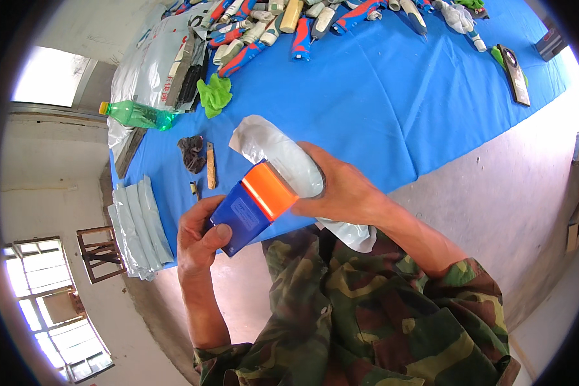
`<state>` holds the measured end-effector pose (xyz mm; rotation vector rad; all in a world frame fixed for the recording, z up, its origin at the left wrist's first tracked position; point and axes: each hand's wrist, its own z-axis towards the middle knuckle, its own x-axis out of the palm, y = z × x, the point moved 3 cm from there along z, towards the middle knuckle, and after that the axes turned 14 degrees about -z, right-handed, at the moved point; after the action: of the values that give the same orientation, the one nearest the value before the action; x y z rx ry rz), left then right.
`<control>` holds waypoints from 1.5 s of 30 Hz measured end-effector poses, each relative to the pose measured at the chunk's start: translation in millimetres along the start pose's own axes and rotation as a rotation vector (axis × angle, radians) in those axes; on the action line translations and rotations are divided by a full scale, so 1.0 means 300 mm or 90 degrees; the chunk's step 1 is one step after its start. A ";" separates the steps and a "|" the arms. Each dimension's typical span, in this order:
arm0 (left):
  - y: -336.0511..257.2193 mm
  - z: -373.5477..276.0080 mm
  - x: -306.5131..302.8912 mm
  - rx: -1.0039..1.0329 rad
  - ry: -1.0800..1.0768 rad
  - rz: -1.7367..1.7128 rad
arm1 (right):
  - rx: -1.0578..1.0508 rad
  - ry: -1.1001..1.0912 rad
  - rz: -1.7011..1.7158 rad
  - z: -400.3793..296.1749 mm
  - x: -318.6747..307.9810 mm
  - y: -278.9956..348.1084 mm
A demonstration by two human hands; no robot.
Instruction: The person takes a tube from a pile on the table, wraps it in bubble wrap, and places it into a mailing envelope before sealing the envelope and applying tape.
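My left hand (pixel 198 239) grips a blue tape dispenser (pixel 241 219) by its near end, thumb on top. An orange plate (pixel 270 190) with a toothed edge forms its far end and lies against or just over the side of a plastic-wrapped parcel (pixel 287 159). My right hand (pixel 345 186) is wrapped around that long, whitish parcel from the right. One end of the parcel points away over the table; loose plastic (pixel 352 236) hangs below my right wrist. Both things are held near the front edge of the blue cloth-covered table (pixel 366 130). Any tape is hard to make out.
Several red-and-blue and pale handheld devices (pixel 301 41) are heaped at the back. On the left are a green bottle (pixel 142 115), a green cloth (pixel 214 95), a dark rag (pixel 191 153), a flat tan tool (pixel 211 166) and folded plastic bags (pixel 140 227). A phone (pixel 514 75) lies right.
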<state>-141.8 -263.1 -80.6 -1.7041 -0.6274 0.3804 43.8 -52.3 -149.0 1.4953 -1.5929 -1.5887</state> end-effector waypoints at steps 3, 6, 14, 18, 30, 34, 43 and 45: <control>-0.013 0.010 0.021 -0.008 0.017 0.015 | -0.021 -0.005 0.002 -0.003 -0.008 -0.001; -0.021 0.021 0.044 -0.003 0.026 0.028 | -0.036 -0.026 0.016 -0.005 -0.006 -0.018; -0.030 0.040 0.070 -0.004 0.049 0.033 | -0.045 -0.019 0.014 -0.019 -0.042 -0.010; -0.029 0.050 0.082 -0.043 0.046 0.097 | -0.074 -0.025 -0.013 -0.023 -0.046 -0.027; -0.031 0.039 0.093 -0.027 0.030 0.139 | -0.030 0.027 0.340 0.006 0.005 -0.101; -0.041 0.032 0.104 -0.016 0.034 0.137 | -0.015 0.071 0.342 -0.004 0.011 -0.083; -0.045 -0.005 0.107 -0.036 0.054 0.159 | -0.054 -0.035 0.268 -0.013 0.009 -0.058; -0.054 -0.015 0.116 -0.043 0.052 0.169 | -0.071 -0.071 0.187 -0.022 -0.005 -0.034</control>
<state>-114.7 -243.7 -61.0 -1.8640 -0.3577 0.4779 53.8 -51.4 -156.1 1.0744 -1.6657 -1.5847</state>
